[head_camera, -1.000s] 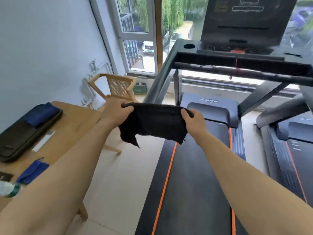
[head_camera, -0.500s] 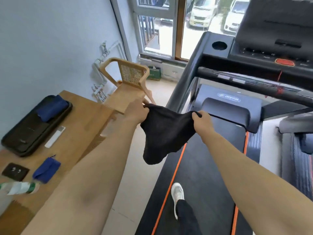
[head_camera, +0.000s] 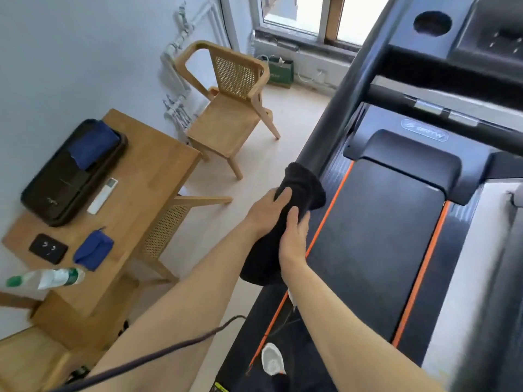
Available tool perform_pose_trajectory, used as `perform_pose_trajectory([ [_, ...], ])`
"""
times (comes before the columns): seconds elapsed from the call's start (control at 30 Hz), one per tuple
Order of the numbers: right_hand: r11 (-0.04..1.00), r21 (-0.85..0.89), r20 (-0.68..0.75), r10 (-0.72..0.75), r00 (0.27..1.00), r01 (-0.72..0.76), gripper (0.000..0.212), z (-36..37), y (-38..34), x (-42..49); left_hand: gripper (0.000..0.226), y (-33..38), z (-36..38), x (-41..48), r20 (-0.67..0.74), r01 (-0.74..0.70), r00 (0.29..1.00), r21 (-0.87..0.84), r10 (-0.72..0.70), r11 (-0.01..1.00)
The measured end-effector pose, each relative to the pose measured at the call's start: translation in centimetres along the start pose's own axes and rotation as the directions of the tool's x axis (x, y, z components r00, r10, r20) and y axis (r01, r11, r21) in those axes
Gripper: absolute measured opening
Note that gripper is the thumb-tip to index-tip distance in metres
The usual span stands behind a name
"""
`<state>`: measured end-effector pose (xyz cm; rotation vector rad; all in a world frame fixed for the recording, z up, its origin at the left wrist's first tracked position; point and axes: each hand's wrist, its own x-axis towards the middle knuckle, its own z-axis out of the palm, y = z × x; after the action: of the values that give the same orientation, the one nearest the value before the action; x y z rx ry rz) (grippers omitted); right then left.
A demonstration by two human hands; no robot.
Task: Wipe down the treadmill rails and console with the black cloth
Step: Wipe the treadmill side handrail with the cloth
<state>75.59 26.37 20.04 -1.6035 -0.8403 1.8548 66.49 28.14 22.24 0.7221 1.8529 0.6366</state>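
Floor (head_camera: 254, 154) strip open between bench (head_camera: 147, 171) and treadmill (head_camera: 382, 236); left hand (head_camera: 264, 212), right hand (head_camera: 294, 240) both gripping black cloth (head_camera: 305, 185) wrapped round left rail (head_camera: 336, 114).

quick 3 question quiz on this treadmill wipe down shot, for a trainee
1. True or false: the black cloth is wrapped round the treadmill's left rail.
2. How many hands grip the cloth? A none, B one, C two.
3. Fill in: the white remote lies on the wooden table right beside a black ____.

Key
1. True.
2. C: the left hand and the right hand both hold it.
3. tray.
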Motion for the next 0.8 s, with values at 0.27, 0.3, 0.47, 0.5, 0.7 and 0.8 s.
perform_pose_trajectory([
  [0.27,0.982,0.136,-0.068,-0.121,0.99,0.13,0.081,0.0,-4.9,8.8,0.078,4.4,0.1,7.0,0.14,-0.008,0.99,-0.159,0.031,0.987],
  [0.3,0.981,0.133,-0.073,-0.13,0.989,0.139,0.087,-0.1,-5.4,9.4,0.076,4.5,0.3,7.5,0.143,-0.017,0.989,-0.181,0.043,0.983],
  [0.47,0.98,0.138,-0.058,-0.134,0.989,0.141,0.076,-0.1,-2.7,6.8,0.064,1.7,0.0,4.0,0.118,-0.057,0.99,-0.149,0.075,0.987],
  [0.5,0.98,0.145,-0.06,-0.132,0.989,0.14,0.07,0.0,-1.3,5.5,0.063,0.6,0.0,2.7,0.087,-0.055,0.994,-0.124,0.066,0.991],
  [0.7,0.981,0.111,-0.058,-0.154,0.986,0.16,0.059,0.6,1.6,2.7,0.076,-2.2,-0.3,-0.5,0.034,-0.04,0.999,-0.07,0.043,0.997],
  [0.8,0.975,0.066,-0.089,-0.204,0.975,0.21,0.059,0.2,-2.2,6.6,0.078,1.5,-0.1,2.8,0.044,-0.047,0.998,-0.019,0.047,0.999],
])
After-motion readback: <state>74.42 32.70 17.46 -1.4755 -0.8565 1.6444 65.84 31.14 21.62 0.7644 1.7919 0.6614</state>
